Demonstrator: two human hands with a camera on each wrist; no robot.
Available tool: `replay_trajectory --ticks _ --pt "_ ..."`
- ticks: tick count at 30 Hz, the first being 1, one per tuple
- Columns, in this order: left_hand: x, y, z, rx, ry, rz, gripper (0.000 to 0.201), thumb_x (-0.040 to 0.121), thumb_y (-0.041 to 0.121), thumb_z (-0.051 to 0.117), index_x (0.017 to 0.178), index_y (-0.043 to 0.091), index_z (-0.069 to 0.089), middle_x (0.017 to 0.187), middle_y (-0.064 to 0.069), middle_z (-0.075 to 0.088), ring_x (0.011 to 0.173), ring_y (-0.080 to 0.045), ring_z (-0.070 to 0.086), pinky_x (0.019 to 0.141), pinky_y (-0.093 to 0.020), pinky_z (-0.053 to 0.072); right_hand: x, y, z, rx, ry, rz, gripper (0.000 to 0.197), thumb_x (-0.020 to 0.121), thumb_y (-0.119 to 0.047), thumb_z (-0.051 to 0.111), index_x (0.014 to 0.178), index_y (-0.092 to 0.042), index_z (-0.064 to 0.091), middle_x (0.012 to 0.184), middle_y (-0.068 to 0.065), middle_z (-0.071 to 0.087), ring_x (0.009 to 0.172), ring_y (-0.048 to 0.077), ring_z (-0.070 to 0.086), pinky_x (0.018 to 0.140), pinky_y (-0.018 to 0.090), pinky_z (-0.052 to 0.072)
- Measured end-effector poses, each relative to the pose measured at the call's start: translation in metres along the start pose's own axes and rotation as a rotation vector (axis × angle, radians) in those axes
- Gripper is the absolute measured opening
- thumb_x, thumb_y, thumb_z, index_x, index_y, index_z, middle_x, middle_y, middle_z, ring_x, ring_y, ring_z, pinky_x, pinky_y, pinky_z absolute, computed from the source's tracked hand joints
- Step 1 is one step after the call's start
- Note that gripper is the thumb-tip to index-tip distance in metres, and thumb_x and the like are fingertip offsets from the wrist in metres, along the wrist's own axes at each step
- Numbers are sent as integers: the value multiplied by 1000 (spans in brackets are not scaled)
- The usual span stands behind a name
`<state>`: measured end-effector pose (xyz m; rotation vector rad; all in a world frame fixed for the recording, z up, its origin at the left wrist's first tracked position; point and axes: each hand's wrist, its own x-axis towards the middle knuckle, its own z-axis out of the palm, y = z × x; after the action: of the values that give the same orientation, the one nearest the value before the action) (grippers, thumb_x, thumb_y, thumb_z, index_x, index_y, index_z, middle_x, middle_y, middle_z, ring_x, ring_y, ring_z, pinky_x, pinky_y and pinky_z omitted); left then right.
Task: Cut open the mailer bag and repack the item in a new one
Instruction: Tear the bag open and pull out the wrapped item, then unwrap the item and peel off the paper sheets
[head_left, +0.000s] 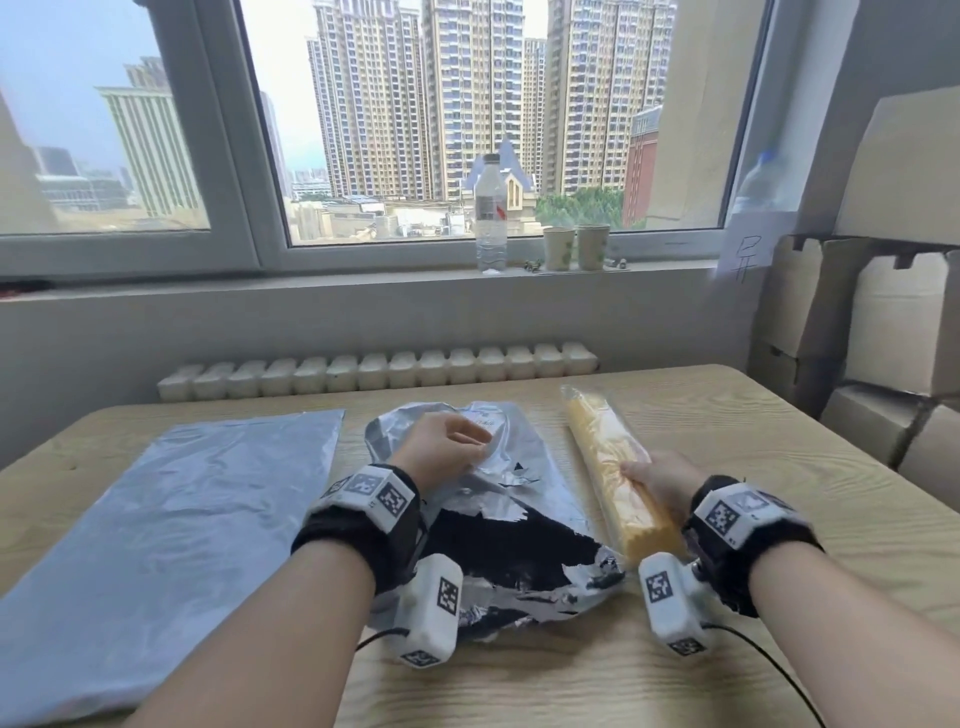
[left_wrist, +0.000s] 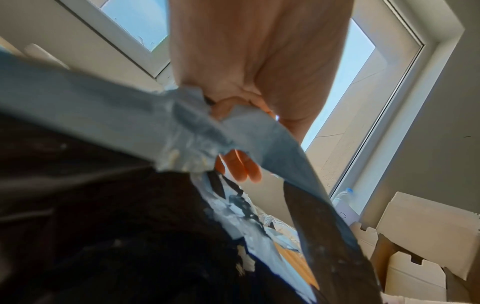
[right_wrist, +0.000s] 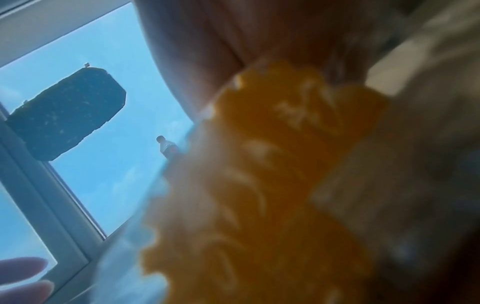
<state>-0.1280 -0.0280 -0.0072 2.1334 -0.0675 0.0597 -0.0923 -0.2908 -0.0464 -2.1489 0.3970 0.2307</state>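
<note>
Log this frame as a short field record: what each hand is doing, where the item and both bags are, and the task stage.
left hand: left hand pinches the crumpled, torn-open grey mailer bag with black lining
right hand: right hand grips the long yellow item in clear plastic wrap
item: outside the torn bag, to its right on the light wooden table
new bag: flat grey mailer bag lying at left, untouched
stage: old bag opened, item out, repacking not started

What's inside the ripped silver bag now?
The torn bag shows only its black lining; the yellow roll lies outside beside it. The part under the left hand is hidden.
</note>
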Motion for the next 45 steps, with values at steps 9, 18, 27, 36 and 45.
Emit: replay_trajectory --ticks 9,18,27,36,45 --pt "-12 -5 -17 103 173 33 20 76 17 75 96 18 73 97 4 71 95 -9 66 81 -21 52 -51 -40 13 -287 180 -454 43 91 -27 56 133 -19 52 135 3 55 119 20 54 94 30 44" --pt "-43 -29 -12 545 -371 -123 41 86 19 61 127 16 61 124 -6 63 98 -16 60 85 -22 48 -111 -54 88 -807 -320 -798 43 95 -26 49 137 -32 50 144 -4 49 125 18 50 105 34 42" --pt "-48 -29 -32 255 -202 -233 23 92 16 60 114 9 65 93 -6 72 77 -15 69 67 -26 59 -112 -49 80 -898 -423 -634 39 93 -9 42 107 -27 75 111 -6 68 81 10 60 74 21 50" --pt "-51 -52 -9 485 -199 -232 65 77 32 76 133 16 47 122 0 56 94 -11 59 77 -21 50 -119 -57 76 -976 -443 -653 27 92 -10 48 105 -9 71 106 6 70 88 20 60 79 29 49" --pt "-41 -66 -7 492 -226 -269 88 61 21 85 138 17 42 133 -5 43 114 -22 54 96 -35 51 -107 -55 66 -924 -487 -623 9 83 -20 69 91 -19 73 93 -3 72 77 9 61 76 26 53"
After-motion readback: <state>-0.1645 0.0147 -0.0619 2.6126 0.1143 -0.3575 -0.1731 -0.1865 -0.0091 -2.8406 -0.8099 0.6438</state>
